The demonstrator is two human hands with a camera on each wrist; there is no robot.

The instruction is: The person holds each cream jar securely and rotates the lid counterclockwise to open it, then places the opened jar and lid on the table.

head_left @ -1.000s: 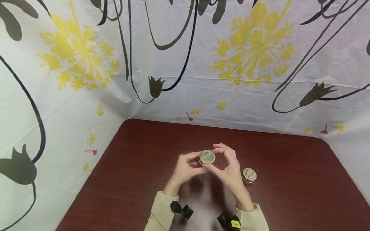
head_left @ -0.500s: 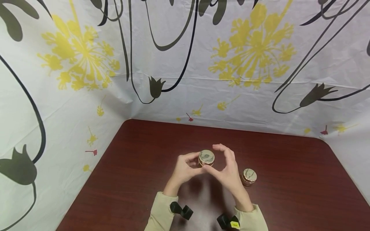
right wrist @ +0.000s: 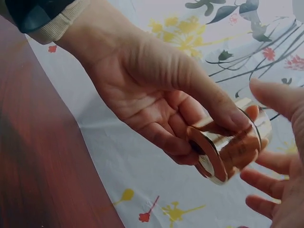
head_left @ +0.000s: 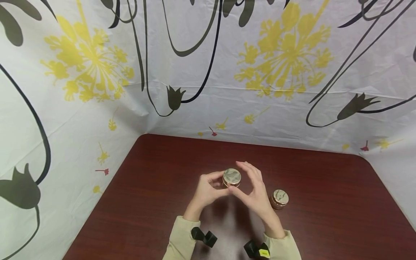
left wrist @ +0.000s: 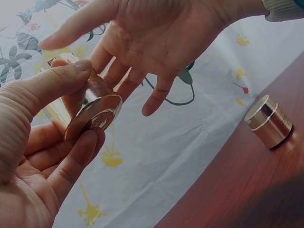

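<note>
While my left hand (head_left: pixel 208 190) gripped a gold jar (head_left: pixel 232 177) in mid-air, my right hand (head_left: pixel 258 194) curved loosely beside it, fingers free and thumb so close I couldn't tell if it touched, with a second jar (head_left: pixel 279 199) on the table (head_left: pixel 331 202) to the right and a flowered cloth (head_left: pixel 201 72) beyond.

We wear pale khaki sleeves (head_left: pixel 180 238) ending in ribbed cuffs (left wrist: pixel 282 10), with a blocky black device (head_left: pixel 210 239) at each wrist; the right one carries a small yellow label (head_left: pixel 264 252) bearing unreadable print.
</note>
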